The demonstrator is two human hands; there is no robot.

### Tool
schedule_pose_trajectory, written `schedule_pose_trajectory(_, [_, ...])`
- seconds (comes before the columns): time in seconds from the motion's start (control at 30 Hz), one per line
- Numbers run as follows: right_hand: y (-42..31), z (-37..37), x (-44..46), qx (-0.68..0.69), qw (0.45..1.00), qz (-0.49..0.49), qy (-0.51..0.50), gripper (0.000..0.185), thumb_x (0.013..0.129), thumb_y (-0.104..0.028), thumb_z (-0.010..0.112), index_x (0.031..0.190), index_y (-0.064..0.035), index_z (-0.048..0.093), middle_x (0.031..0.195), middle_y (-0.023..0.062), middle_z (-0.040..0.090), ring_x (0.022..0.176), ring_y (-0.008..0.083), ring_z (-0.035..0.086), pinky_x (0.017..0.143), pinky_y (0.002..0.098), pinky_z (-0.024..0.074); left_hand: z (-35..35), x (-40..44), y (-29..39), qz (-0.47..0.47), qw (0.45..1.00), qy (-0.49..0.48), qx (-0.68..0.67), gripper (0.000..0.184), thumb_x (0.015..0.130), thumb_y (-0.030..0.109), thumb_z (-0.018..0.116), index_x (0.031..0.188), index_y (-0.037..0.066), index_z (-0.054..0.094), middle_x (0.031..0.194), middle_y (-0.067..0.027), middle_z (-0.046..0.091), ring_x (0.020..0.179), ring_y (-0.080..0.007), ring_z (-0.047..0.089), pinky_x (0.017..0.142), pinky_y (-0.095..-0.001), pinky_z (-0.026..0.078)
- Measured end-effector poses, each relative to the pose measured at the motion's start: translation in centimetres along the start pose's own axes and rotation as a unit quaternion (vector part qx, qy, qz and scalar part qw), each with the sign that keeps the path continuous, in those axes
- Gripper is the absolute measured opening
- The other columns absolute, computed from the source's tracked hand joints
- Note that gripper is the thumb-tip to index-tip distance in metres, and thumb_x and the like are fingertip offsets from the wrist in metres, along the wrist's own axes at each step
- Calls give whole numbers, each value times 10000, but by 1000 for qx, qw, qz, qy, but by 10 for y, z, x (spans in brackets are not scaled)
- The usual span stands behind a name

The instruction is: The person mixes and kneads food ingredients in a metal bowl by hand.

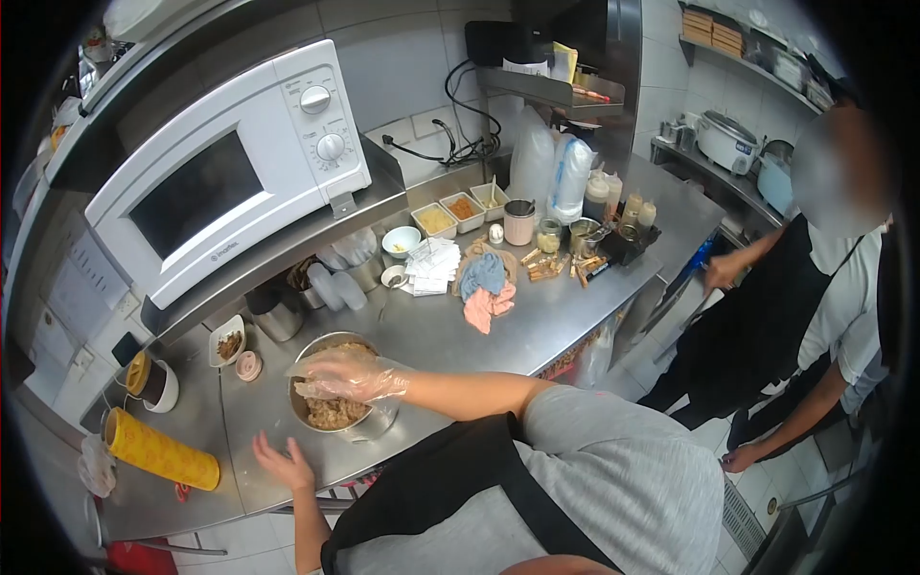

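A clear plastic glove covers my right hand (340, 372), which is over a round metal pot (377, 422) on the steel counter. Its fingers curl down into a brown, crumbly mixture (335, 412) that looks like seasoned mince or grain; I cannot tell which. The glove hides how much is gripped. To the near left of the pot, my left hand (285, 464) is bare, held apart from the pot at the counter's front edge. Its fingers are spread and nothing is in them. Behind the pot sit a white dish of brown bits (228, 342) and a small pink lid (248, 365).
A white microwave (240, 163) stands on a raised shelf. Along the back are food trays (434, 221), paper slips (431, 266), cloths (487, 287) and bottles (613, 192). A yellow roll (163, 450) lies at left. Two people in aprons (738, 316) stand at right.
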State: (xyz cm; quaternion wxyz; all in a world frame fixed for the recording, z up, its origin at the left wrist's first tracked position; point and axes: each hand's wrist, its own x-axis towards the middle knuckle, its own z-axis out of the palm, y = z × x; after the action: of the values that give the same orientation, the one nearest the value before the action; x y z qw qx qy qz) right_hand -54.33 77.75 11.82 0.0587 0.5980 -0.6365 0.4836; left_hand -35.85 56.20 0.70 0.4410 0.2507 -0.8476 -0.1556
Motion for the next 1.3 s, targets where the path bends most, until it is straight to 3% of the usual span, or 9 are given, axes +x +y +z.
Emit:
schedule_pose_trajectory(0.27, [21, -58, 32, -63, 984, 74, -152, 386, 915, -373, 440, 1008, -72, 661, 1011, 166, 663, 935, 310, 627, 817, 397, 470, 18, 44, 93, -318, 748, -211, -543, 738, 789, 72, 562, 1462, 39, 261, 1387, -176, 414, 1240, -257, 427, 1027, -337, 343])
schedule_pose_trajectory(0.37, [2, -72, 36, -210, 932, 168, -242, 347, 875, -234, 576, 1201, -128, 628, 1184, 117, 638, 1013, 202, 624, 920, 307, 458, 15, 51, 101, -356, 747, -184, -530, 670, 768, -9, 515, 1417, 8, 349, 1268, -129, 537, 1164, -187, 493, 977, -280, 376])
schedule_pose_trajectory(0.4, [9, -72, 27, 31, 946, 278, -163, 363, 844, -187, 611, 1204, -153, 629, 1191, 99, 638, 1006, 214, 626, 908, 318, 467, 17, 50, 94, -340, 740, -182, -550, 667, 764, -8, 520, 1412, 5, 361, 1268, -123, 540, 1162, -189, 498, 981, -279, 375])
schedule_pose_trajectory(0.47, [9, -64, 40, -271, 911, 159, -268, 362, 860, -234, 612, 1207, -131, 627, 1174, 114, 645, 998, 211, 624, 888, 321, 472, 21, 45, 82, -303, 724, -190, -589, 662, 755, -4, 528, 1401, 0, 383, 1268, -112, 548, 1158, -193, 507, 989, -277, 372])
schedule_pose_trajectory(0.57, [52, -37, 55, -24, 832, 510, -217, 374, 859, -284, 633, 1169, -74, 640, 1124, 125, 658, 975, 190, 624, 850, 313, 479, 31, 40, 79, -300, 747, -157, -572, 623, 745, -40, 516, 1363, -13, 441, 1251, -92, 569, 1139, -159, 526, 979, -261, 387])
schedule_pose_trajectory(0.77, [88, 45, 77, 192, 748, 598, -217, 349, 803, -319, 685, 1027, -53, 688, 946, 75, 673, 838, 169, 616, 746, 311, 478, 44, 34, 73, -273, 787, -123, -539, 577, 750, -14, 519, 1326, 0, 493, 1176, -98, 623, 1046, -162, 590, 923, -268, 441])
schedule_pose_trajectory(1.0, [129, 47, 109, 76, 744, 316, -584, 447, 699, -168, 747, 1111, -43, 630, 1048, 91, 652, 1012, 195, 594, 848, 342, 484, 43, 32, 81, -283, 830, -66, -477, 493, 773, 25, 498, 1265, 9, 533, 1220, -195, 589, 1147, -294, 562, 993, -337, 407])
schedule_pose_trajectory(1.07, [18, 23, 145, 120, 672, 532, -500, 421, 653, -103, 750, 1054, -42, 636, 1087, 93, 623, 1008, 177, 582, 834, 319, 491, 37, 35, 82, -273, 841, -62, -462, 486, 777, 31, 498, 1261, 7, 532, 1228, -203, 580, 1158, -310, 552, 1003, -345, 398])
schedule_pose_trajectory(1.3, [-25, -7, 69, -230, 783, 13, -577, 313, 744, -105, 670, 1054, -62, 649, 1219, 174, 572, 1152, 309, 528, 912, 356, 458, 40, 32, 85, -242, 867, -32, -435, 473, 794, 56, 488, 1263, 7, 525, 1228, -218, 572, 1148, -340, 550, 1012, -357, 393])
